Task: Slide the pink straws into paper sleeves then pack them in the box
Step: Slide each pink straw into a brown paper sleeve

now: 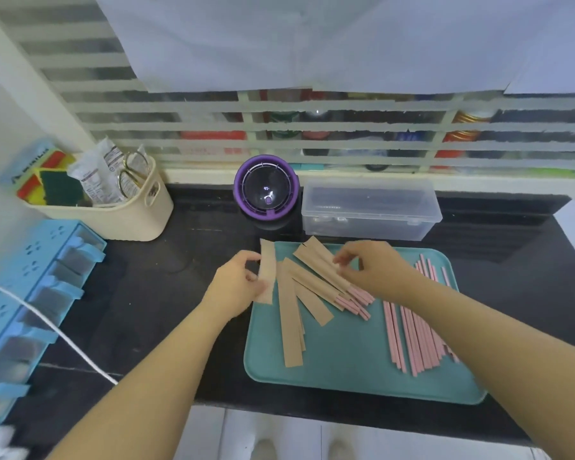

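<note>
While the left hand (238,280) pinches one empty paper sleeve (268,270) at the left edge of the teal tray (346,366), the right hand (369,265) sets bent fingertips on the sleeved straws (326,273). Whether it grips one cannot be told. Loose pink straws (412,336) lie on the tray beside the right wrist. Spare sleeves (289,327) lie between the two forearms. The clear box (369,210), lid closed, stands behind the tray.
</note>
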### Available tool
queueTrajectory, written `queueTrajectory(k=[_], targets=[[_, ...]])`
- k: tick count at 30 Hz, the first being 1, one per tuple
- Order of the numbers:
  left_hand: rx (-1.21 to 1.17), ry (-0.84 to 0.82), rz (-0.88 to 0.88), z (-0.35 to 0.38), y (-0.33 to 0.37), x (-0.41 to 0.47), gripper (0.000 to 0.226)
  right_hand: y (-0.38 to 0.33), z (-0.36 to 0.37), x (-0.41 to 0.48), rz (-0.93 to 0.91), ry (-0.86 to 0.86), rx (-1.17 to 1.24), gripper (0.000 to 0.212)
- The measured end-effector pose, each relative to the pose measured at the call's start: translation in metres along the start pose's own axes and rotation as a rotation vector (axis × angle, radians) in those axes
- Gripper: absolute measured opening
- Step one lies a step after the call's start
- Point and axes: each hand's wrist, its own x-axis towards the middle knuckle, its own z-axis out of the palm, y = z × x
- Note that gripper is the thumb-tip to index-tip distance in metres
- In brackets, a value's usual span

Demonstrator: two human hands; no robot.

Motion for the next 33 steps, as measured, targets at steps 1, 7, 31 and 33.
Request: queueTrajectory(k=[1, 7, 31, 33], targets=[[-0.108, -0.109, 0.005, -0.006, 0.014, -0.007, 0.041, -0.009, -0.006, -0.002, -0.086, -0.025, -0.047, 0.032], [-0.480, -0.383, 0.145, -0.037, 0.105, -0.044, 0.012, -0.043, -0.041, -0.019, -0.326, 0.115, -0.153, 0.048], [-0.741, -0.112, 0.392, -0.040, 0.179, -0.065, 0.012, -0.055, -0.127, -0.067, -0.174, 0.108, 0.328, 0.030], [-0.804, -0.092, 0.354, -0.041, 0.178, -0.059, 0.012, -0.061, -0.120, -0.065, -0.149, 0.147, 0.318, 0.030]])
